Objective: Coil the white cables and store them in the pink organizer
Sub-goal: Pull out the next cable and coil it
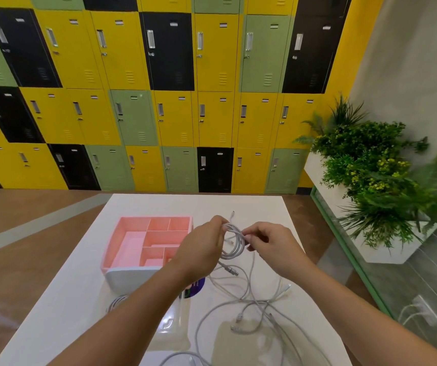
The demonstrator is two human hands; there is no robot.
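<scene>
A white cable wound into a small coil (234, 241) hangs in the air above the white table (80, 299). My left hand (201, 247) grips the coil at its top left. My right hand (270, 243) pinches it on the right side. One plug end (232, 270) dangles below the coil. The pink organizer (133, 244), with several open compartments, stands just left of my left hand; the compartments in view hold nothing. Several loose white cables (254, 310) lie tangled on the table below my hands.
A coiled cable (115, 302) lies at the organizer's front, partly behind my left forearm. A purple round sticker (197, 286) and a clear plastic piece (171, 323) are on the table. Coloured lockers (159, 101) fill the back; a planter (370, 180) stands right.
</scene>
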